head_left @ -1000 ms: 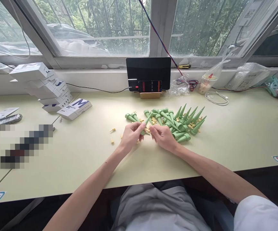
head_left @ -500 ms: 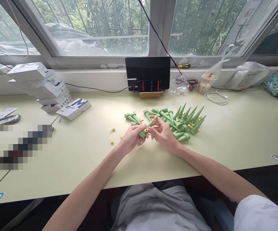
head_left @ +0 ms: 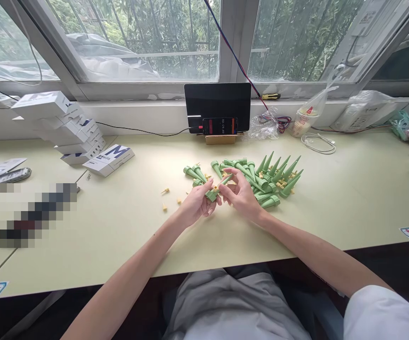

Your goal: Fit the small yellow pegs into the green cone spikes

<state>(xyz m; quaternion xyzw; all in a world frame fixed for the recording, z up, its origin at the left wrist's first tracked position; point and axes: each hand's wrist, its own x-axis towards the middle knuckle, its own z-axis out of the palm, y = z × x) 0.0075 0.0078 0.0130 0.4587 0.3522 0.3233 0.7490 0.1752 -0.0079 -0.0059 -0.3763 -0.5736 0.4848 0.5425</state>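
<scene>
Between my hands is a green plastic spike [head_left: 211, 194], a tapered cone with a wider cap end that looks like a plant watering spike. A small yellow nozzle [head_left: 215, 189] sits on its side near the cap. My left hand [head_left: 196, 204] is closed around the cap end. With bent fingers, my right hand [head_left: 243, 196] grips the pointed part, its thumb beside the nozzle. Just right of my hands lies a pile of similar green spikes [head_left: 270, 186], several with yellow nozzles. A few more spikes [head_left: 190, 172] lie beyond my left hand, and loose yellow nozzles [head_left: 165, 207] lie to its left.
White boxes [head_left: 79, 130] are stacked at the back left, with one box [head_left: 108, 160] lying in front. A phone [head_left: 220, 126] leans against a dark tablet [head_left: 216, 101] by the window. Further right are a bagged cup [head_left: 303, 120] and a white cable [head_left: 319, 144].
The spike has turned in my hands, so its nozzle now faces more upward. My right fingers have shifted and cover more of its pointed part.
</scene>
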